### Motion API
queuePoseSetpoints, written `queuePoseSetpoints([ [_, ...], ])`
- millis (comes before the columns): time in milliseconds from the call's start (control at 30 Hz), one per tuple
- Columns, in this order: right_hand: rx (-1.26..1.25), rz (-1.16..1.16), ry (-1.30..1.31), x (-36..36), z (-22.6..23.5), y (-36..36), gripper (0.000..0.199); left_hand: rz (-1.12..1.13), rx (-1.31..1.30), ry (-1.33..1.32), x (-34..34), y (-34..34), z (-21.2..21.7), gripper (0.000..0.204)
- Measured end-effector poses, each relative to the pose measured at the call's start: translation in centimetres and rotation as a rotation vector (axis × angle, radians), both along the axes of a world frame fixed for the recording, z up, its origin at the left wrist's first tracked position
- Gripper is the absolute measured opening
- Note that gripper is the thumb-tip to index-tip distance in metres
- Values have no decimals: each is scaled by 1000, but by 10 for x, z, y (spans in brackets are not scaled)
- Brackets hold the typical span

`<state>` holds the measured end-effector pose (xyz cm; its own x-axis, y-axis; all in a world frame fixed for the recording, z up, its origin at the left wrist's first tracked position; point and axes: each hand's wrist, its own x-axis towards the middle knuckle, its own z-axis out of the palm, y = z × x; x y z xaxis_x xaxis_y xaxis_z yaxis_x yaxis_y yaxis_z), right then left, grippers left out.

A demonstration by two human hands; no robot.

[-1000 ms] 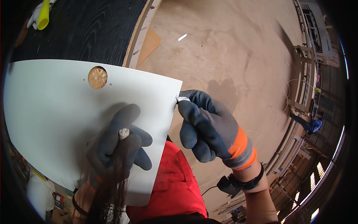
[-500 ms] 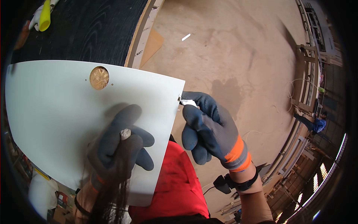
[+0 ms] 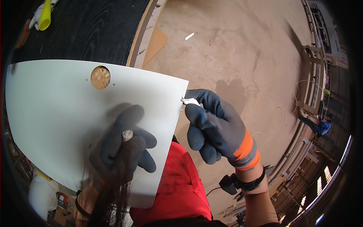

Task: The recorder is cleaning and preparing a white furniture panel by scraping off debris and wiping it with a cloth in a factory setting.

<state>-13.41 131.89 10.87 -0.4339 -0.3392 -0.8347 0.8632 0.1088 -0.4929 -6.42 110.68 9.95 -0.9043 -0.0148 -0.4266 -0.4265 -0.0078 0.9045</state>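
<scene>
A white panel lies in front of me, with a round cut-out showing chipboard near its far edge. My gloved left hand is over it, closed on a small off-white lump that looks like putty. At the panel's right edge, my gloved right hand pinches a small flat white piece, its end touching the edge at a small rough light spot. Whether the piece is card or plastic I cannot tell. The right hand's fingertips partly cover it.
A black wood-grain board lies beyond the panel, with a yellow cone-shaped thing and another person's white-gloved hand at the far left. Brown cardboard and a white scrap are on the floor. A person in blue is far right.
My right hand has shifted slightly, its wrist going a little up and to the right, while the white piece stays against the panel's edge. The left hand has kept its place.
</scene>
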Motion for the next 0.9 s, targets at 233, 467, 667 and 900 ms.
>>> queuePoseSetpoints([
  [233,-149,-185,118,24,-23,7,48,-97,-78,62,-2,-1,1,41],
  [467,-146,-123,169,23,-17,6,46,-54,-90,2,-3,2,5,41],
  [667,38,43,232,14,-17,5,38,-92,-103,12,-3,1,5,42],
  [900,126,246,378,-1,-10,1,36,-44,-59,-51,-1,1,4,42],
])
